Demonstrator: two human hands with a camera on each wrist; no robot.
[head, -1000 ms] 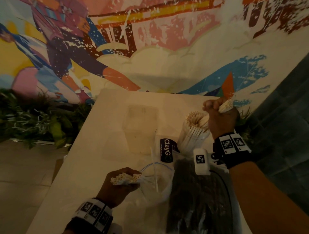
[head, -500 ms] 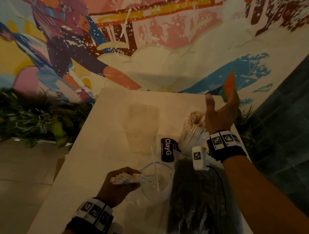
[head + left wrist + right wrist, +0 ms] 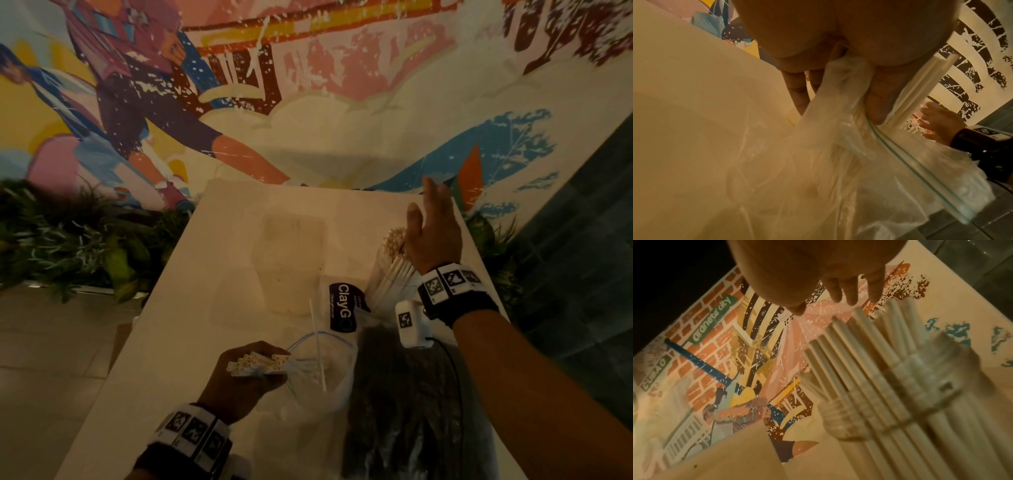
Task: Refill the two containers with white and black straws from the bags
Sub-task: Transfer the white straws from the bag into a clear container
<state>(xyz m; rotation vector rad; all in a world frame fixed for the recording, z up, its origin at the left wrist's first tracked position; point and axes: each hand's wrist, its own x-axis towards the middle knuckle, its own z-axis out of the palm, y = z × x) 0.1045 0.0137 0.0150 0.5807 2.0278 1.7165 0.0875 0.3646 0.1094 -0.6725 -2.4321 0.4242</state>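
While left hand (image 3: 239,380) grips white straws (image 3: 258,364), right hand (image 3: 433,233) spread, empty, above the container (image 3: 390,274).

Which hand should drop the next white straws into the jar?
Left. The left hand already grips a bundle of white straws at the clear bag. The right hand is open and holds nothing beside the jar of white straws.

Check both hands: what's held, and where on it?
The left hand grips a bundle of white straws near their open ends, with the clear bag's mouth bunched in the same grip. The right hand holds nothing, fingers spread.
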